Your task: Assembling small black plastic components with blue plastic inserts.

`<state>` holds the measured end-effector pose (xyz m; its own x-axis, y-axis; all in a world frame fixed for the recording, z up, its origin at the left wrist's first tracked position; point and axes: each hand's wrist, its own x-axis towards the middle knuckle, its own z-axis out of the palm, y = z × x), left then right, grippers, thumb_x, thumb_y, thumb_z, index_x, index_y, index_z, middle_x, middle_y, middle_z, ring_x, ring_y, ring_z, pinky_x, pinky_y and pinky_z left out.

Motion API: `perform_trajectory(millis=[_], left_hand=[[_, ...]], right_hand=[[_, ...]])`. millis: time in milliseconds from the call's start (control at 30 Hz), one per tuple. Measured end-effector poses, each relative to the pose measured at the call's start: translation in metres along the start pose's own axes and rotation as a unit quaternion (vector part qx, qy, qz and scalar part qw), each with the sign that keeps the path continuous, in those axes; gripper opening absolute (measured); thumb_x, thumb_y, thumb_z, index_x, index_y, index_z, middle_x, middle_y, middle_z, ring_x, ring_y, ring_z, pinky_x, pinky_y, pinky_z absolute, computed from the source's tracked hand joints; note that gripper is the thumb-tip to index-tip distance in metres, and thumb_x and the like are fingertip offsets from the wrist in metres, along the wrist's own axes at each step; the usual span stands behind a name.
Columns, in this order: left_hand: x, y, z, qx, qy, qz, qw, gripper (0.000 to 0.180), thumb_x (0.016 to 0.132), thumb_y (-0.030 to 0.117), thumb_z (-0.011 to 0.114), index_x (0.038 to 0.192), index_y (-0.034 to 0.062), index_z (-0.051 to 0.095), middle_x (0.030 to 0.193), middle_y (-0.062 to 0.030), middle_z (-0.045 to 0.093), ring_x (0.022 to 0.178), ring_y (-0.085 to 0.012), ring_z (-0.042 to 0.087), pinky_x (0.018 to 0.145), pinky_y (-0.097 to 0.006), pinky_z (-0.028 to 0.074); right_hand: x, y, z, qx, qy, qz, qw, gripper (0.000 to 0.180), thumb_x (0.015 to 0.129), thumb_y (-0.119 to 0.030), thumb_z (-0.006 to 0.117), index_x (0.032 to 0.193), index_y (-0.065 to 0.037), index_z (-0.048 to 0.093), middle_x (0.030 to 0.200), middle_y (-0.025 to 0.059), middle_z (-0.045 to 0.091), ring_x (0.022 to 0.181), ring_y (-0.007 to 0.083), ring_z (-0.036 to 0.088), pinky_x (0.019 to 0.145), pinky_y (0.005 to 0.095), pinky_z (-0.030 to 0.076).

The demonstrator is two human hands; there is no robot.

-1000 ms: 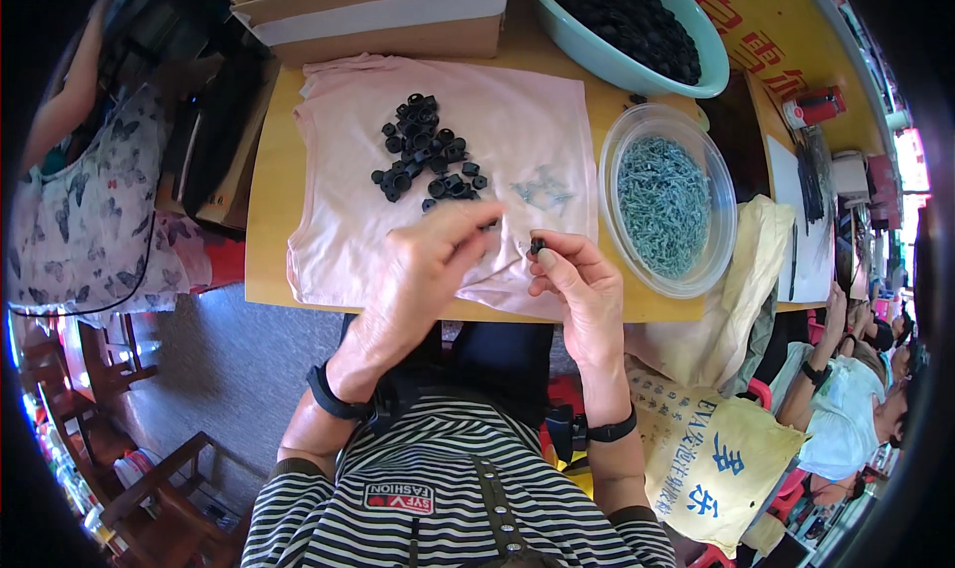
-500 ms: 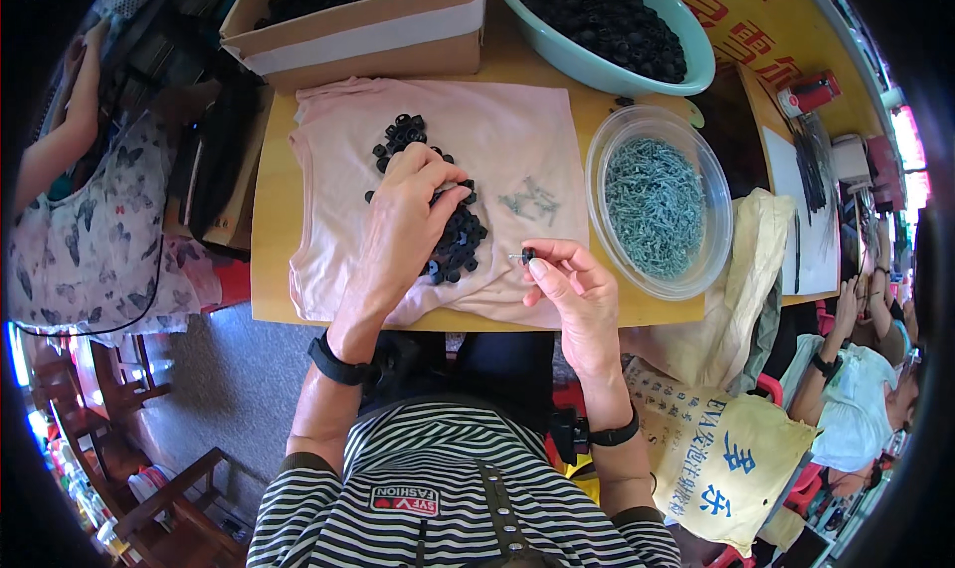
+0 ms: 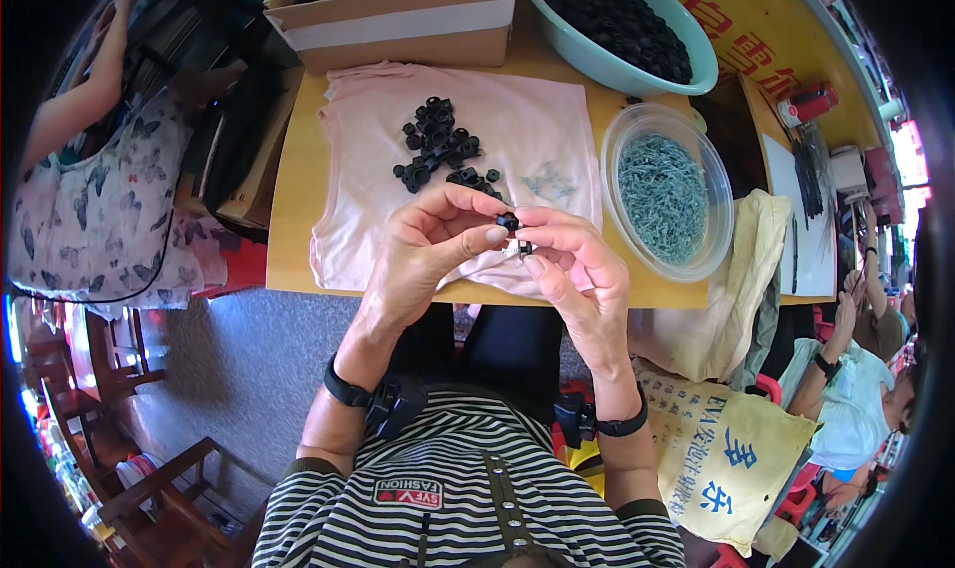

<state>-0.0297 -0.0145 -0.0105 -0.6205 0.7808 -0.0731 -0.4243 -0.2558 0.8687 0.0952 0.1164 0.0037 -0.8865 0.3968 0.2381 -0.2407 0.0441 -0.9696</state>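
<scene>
Above the near edge of the pink cloth (image 3: 358, 215), my two hands meet. My left hand (image 3: 423, 260) pinches a small black plastic piece (image 3: 508, 222) between thumb and fingertips. Just below it, a second black plastic piece (image 3: 526, 251) with a pale screw is gripped in the fingers of my right hand (image 3: 587, 289). The fingertips of both hands almost touch. Beyond them a heap of similar black pieces (image 3: 438, 150) lies on the cloth, partly hidden by my left hand. Several loose greenish screws (image 3: 550, 182) lie to its right.
A clear round tub (image 3: 610, 205) of screws stands at the table's right. Farther back are a cardboard box (image 3: 408, 36) and a teal basin (image 3: 572, 56), both full of black pieces. A printed sack (image 3: 736, 459) sits at the lower right. Other people are on both sides.
My left hand has left the heap with a black piece and come toward me, beside my right hand. The right hand keeps its black piece and screw. The view has shifted slightly.
</scene>
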Motion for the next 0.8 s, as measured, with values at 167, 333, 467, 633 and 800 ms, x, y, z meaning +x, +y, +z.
perform_trajectory(millis=[167, 333, 467, 633, 800], left_hand=[[-0.007, 0.002, 0.004, -0.097, 0.016, -0.065, 0.993, 0.026, 0.082, 0.001, 0.066, 0.107, 0.0011, 0.058, 0.102, -0.0064, 0.061, 0.095, -0.0133, 0.06, 0.088, -0.027, 0.049], [-0.017, -0.007, 0.005, -0.124, 0.025, -0.057, 0.99, 0.028, 0.082, 0.002, 0.067, 0.108, -0.0004, 0.058, 0.098, -0.0076, 0.063, 0.091, -0.0147, 0.062, 0.087, -0.027, 0.049], [-0.025, -0.011, 0.009, -0.108, 0.039, -0.017, 0.993, 0.025, 0.083, 0.002, 0.067, 0.106, -0.0009, 0.059, 0.097, -0.0092, 0.065, 0.088, -0.0159, 0.063, 0.084, -0.029, 0.05], [-0.03, -0.005, 0.016, -0.094, 0.025, -0.015, 0.995, 0.023, 0.085, 0.004, 0.064, 0.106, -0.0016, 0.057, 0.094, -0.0118, 0.065, 0.082, -0.0171, 0.066, 0.065, -0.027, 0.056], [-0.033, -0.004, 0.02, -0.098, 0.025, 0.02, 0.995, 0.023, 0.084, 0.003, 0.065, 0.105, -0.0024, 0.057, 0.097, -0.0125, 0.065, 0.084, -0.018, 0.067, 0.068, -0.027, 0.056]], right_hand=[[-0.009, -0.003, 0.006, 0.039, 0.004, 0.028, 0.999, 0.021, 0.088, -0.004, 0.059, 0.108, 0.001, 0.06, 0.122, 0.0147, 0.054, 0.103, 0.0161, 0.057, 0.086, 0.0286, 0.048], [-0.013, -0.006, 0.008, 0.106, 0.048, 0.091, 0.989, 0.025, 0.091, -0.012, 0.058, 0.113, 0.0, 0.059, 0.112, 0.0138, 0.061, 0.098, 0.0153, 0.059, 0.079, 0.0288, 0.05], [-0.015, -0.01, 0.007, 0.197, 0.06, 0.141, 0.968, 0.025, 0.091, -0.012, 0.059, 0.113, 0.0, 0.06, 0.105, 0.0096, 0.064, 0.088, 0.0125, 0.061, 0.074, 0.0252, 0.05], [-0.015, -0.015, 0.003, 0.253, 0.069, 0.188, 0.947, 0.029, 0.091, -0.015, 0.06, 0.114, 0.002, 0.059, 0.094, 0.008, 0.065, 0.081, 0.011, 0.061, 0.063, 0.0239, 0.051], [-0.014, -0.016, 0.002, 0.3, 0.069, 0.198, 0.931, 0.03, 0.091, -0.015, 0.06, 0.114, 0.004, 0.058, 0.093, 0.0075, 0.065, 0.08, 0.0111, 0.061, 0.062, 0.0233, 0.05]])
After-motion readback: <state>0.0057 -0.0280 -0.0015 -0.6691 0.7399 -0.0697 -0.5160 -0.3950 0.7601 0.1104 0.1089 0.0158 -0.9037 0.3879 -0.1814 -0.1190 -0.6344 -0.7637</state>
